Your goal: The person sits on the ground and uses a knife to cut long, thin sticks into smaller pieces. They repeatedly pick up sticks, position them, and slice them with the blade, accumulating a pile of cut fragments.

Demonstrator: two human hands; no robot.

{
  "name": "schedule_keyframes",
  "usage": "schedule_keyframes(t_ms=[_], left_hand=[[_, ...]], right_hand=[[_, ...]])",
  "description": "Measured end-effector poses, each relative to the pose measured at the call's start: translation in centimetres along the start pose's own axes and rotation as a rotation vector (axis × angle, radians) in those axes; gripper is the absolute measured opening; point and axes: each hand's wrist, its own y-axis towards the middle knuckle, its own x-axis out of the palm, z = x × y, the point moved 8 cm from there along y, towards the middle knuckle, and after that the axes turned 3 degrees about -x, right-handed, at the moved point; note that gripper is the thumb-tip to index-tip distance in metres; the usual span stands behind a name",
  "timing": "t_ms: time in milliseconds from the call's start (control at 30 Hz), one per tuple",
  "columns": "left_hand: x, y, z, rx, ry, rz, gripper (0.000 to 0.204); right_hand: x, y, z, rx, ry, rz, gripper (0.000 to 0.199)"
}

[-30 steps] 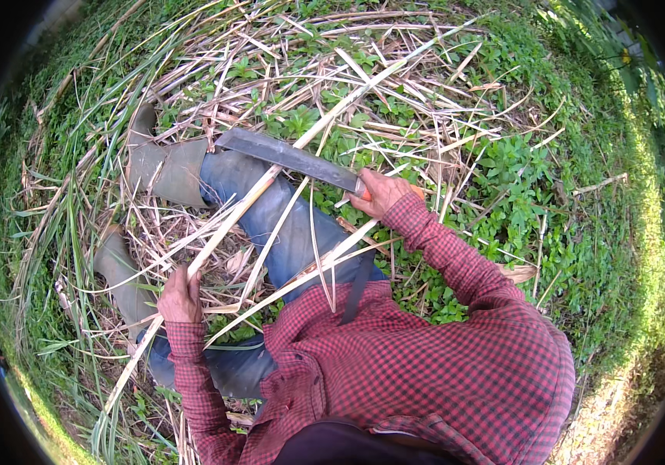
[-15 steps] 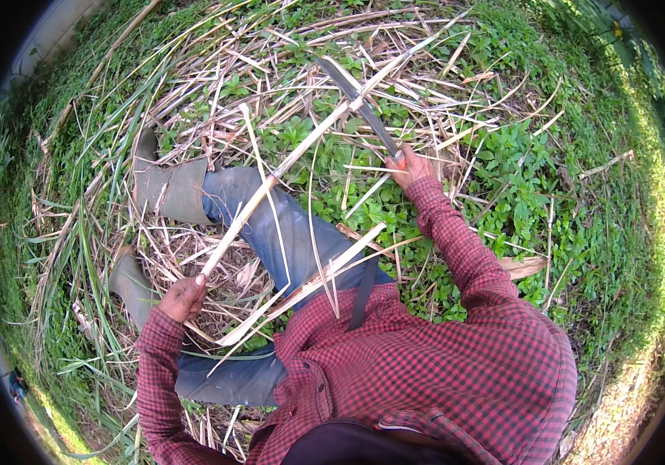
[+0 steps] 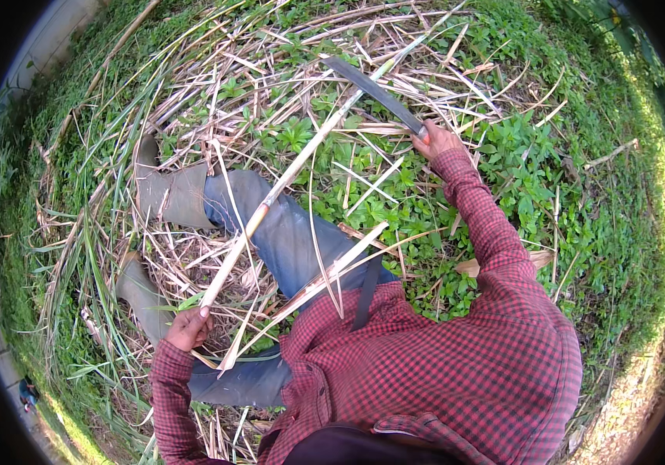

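My left hand (image 3: 187, 329) is closed around the lower end of a long pale cane stalk (image 3: 295, 164), which runs up and to the right across my legs. My right hand (image 3: 436, 144) grips the orange-tinted handle of a machete (image 3: 375, 90). Its dark blade points up and left and crosses over the stalk's upper part; whether the two touch I cannot tell. Split pale husk strips (image 3: 340, 267) lie over my thigh in blue trousers (image 3: 278, 221).
Dry stalk peelings (image 3: 286, 93) are scattered over the green plants around me. My rubber boots (image 3: 181, 198) stretch to the left beside long green leaves (image 3: 108, 256). A pale paved edge (image 3: 42, 46) runs along the far left.
My right hand and the machete have moved up and right along the stalk. My left hand has come slightly down and right with the stalk's end. A strip beside the stalk has shifted.
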Motion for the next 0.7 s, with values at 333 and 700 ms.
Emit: schedule_keyframes(t_ms=[333,700], left_hand=[[0.5,1.1,0.0,0.076,0.106,0.073,0.028],[2.3,2.1,-0.4,0.535,0.768,0.623,0.031]], right_hand=[[-1.8,2.9,3.5,0.227,0.182,0.099,0.062],[-2.1,-8.1,-10.1,-0.206,-0.008,-0.153,0.048]])
